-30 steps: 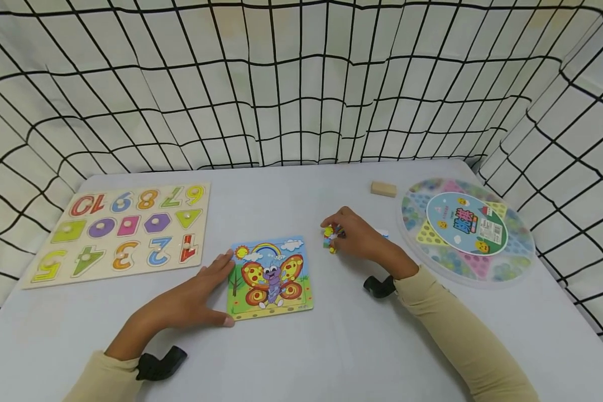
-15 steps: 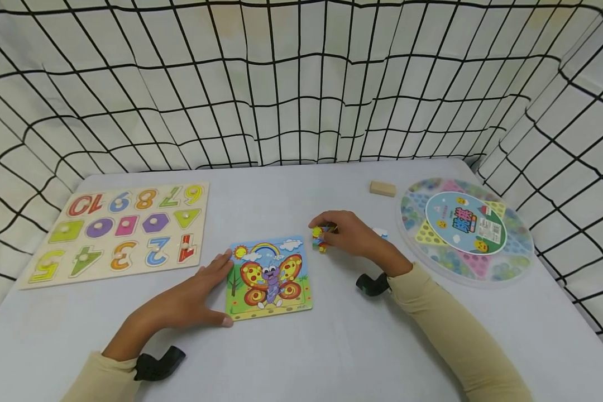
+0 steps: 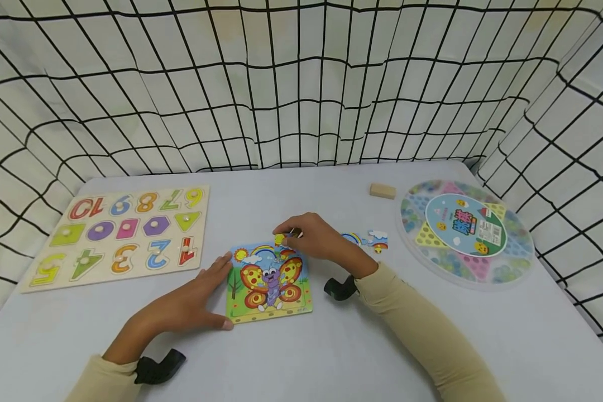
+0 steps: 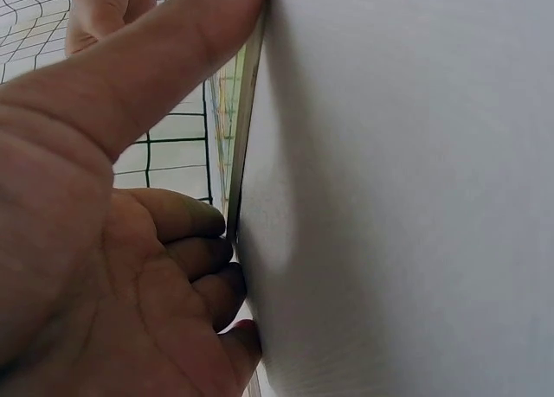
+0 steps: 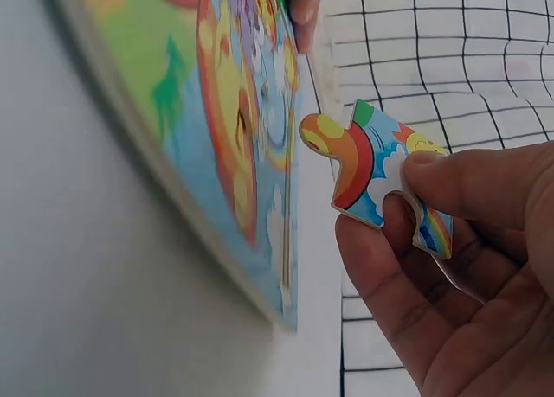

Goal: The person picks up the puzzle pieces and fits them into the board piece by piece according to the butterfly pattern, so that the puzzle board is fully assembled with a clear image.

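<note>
A square butterfly picture puzzle board (image 3: pixel 269 282) lies flat on the white table. My left hand (image 3: pixel 188 304) rests along its left side, thumb at the near corner and fingertips at the far one; the left wrist view shows the thumb (image 4: pixel 186 38) against the board's edge. Over the board's far edge, my right hand (image 3: pixel 314 237) pinches a jigsaw piece (image 5: pixel 355 168) between thumb and fingers. That piece carries parts of a sun, cloud and rainbow and is tilted, apart from the board in the right wrist view.
Right of the board lie loose jigsaw pieces (image 3: pixel 378 240), partly behind the right hand. A number and shape board (image 3: pixel 146 226) is at left. At right are a round game board (image 3: pixel 464 229) and a small wooden block (image 3: pixel 383 190). Black netting (image 3: pixel 301 106) surrounds the table.
My right hand has moved left with the jigsaw piece, from beside the board to over its far edge. Loose pieces behind it are now uncovered. The left hand has stayed put.
</note>
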Motion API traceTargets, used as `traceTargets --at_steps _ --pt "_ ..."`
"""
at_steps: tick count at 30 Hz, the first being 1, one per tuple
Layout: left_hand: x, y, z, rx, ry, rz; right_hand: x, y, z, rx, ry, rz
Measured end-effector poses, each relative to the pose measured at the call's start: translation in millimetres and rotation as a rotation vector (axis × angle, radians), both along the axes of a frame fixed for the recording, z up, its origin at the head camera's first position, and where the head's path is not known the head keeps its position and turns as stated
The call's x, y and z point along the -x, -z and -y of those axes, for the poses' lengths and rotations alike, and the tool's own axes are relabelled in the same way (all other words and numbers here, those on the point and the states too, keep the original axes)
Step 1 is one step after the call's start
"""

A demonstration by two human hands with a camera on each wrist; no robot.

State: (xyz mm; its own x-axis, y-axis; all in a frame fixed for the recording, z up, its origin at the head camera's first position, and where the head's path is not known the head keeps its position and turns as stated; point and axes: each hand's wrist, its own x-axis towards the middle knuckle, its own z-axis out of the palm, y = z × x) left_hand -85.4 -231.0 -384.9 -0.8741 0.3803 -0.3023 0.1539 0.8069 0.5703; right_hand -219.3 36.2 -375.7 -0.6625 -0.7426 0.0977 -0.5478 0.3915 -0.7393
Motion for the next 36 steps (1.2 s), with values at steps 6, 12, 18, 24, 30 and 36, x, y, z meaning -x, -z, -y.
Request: traceTargets --at_steps 6,12,18,24,30,36 --pt "0.3 0.4 2.3 -0.030 0.005 0.006 -6.0 2.8 28 0.051 -0.109 0.113" --pt "-0.8 -0.2 1.9 -0.042 0.015 0.007 -11.5 4.7 47 0.072 -0.143 0.147" --pt "1.8 0.2 1.0 -0.035 0.024 0.005 -12.1 2.6 55 0.102 -0.131 0.224" --pt "1.6 -2.0 2.1 -0.025 0.011 0.015 -11.3 1.6 63 0.120 -0.096 0.281" --pt "0.9 -1.2 2.2 -0.018 0.005 0.019 -11.1 6.6 68 0.126 -0.069 0.307" --pt "2.0 -2.5 0.6 -0.014 0.003 0.022 -9.0 10.5 67 0.089 -0.014 0.260"
